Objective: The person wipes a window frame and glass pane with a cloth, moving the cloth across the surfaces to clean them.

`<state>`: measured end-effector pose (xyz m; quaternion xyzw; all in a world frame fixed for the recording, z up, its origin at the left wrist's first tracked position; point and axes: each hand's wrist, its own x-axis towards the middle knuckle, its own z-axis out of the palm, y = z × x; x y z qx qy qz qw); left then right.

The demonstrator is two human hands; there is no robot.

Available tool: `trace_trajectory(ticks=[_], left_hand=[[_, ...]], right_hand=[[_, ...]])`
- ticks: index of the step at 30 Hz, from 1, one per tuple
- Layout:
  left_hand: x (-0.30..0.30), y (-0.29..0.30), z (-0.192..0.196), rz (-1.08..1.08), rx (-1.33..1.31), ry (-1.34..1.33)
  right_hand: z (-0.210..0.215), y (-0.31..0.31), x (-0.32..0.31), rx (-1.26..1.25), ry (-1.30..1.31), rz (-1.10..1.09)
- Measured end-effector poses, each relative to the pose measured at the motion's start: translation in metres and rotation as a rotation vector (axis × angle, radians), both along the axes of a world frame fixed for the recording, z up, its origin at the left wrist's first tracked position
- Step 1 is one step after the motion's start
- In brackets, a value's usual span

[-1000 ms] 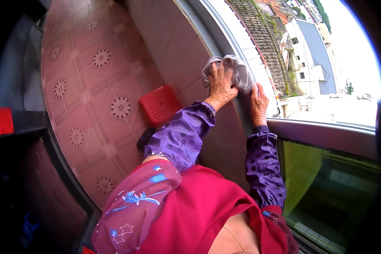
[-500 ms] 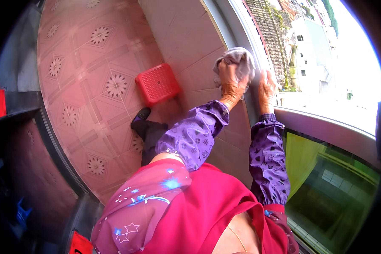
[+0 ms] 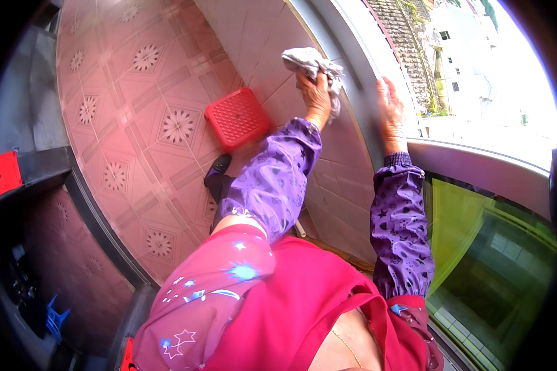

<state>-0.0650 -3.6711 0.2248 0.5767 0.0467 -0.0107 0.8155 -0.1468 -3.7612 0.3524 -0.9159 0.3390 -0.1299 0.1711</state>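
A crumpled greyish-white cloth is bunched in my left hand, whose fingers are closed round it. The hand is over the inner edge of the window sill, beside the tiled wall; whether the cloth touches either one I cannot tell. My right hand lies on the window frame to the right, its fingers stretched out and somewhat blurred, with nothing in them. Purple patterned sleeve covers are on both my forearms.
A red plastic stool stands on the pink patterned tile floor, close to the wall. Beyond the window are buildings and a tiled roof. A green-tinted glass pane is at lower right. A dark-framed doorway is at left.
My left hand has moved left with the cloth, off the middle of the sill toward its inner edge. My right hand has shifted slightly up along the frame. The view has turned a little.
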Motion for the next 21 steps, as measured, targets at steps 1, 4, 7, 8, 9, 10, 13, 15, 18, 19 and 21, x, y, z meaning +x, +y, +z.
trace_trajectory(ticks=[1,4,7,8,9,10,13,15,18,19,21], left_hand=[[0.007,0.003,0.001,-0.061,-0.055,0.055],[0.024,0.004,0.006,-0.018,-0.158,0.078],[-0.017,0.005,0.050,-0.138,0.155,-0.198],[-0.029,0.004,0.056,-0.089,0.391,-0.422],[-0.044,0.004,0.059,-0.113,0.488,-0.492],[-0.055,0.004,0.061,-0.138,0.584,-0.561],[-0.049,0.004,0.053,-0.092,0.485,-0.480],[-0.038,0.007,0.061,-0.140,0.400,-0.492],[-0.014,0.005,0.058,-0.032,0.603,-0.693],[0.000,0.001,0.048,-0.040,0.606,-0.657],[0.012,0.000,0.053,-0.139,0.524,-0.589]], right_hand=[[-0.003,-0.001,-0.003,0.000,-0.004,-0.005],[-0.009,0.003,0.002,-0.164,-0.123,0.222],[-0.022,-0.012,-0.007,-0.136,-0.118,0.246],[-0.030,-0.019,-0.011,-0.124,-0.123,0.248],[-0.030,-0.019,-0.011,-0.114,-0.130,0.248],[-0.031,-0.019,-0.014,-0.116,-0.134,0.247],[-0.006,0.008,0.002,-0.213,-0.127,0.412],[-0.005,0.011,-0.001,-0.274,-0.082,0.465],[-0.001,0.020,0.006,-0.293,-0.065,0.512],[0.001,0.025,0.010,-0.292,-0.076,0.576],[0.002,0.029,0.008,-0.350,-0.090,0.559]])
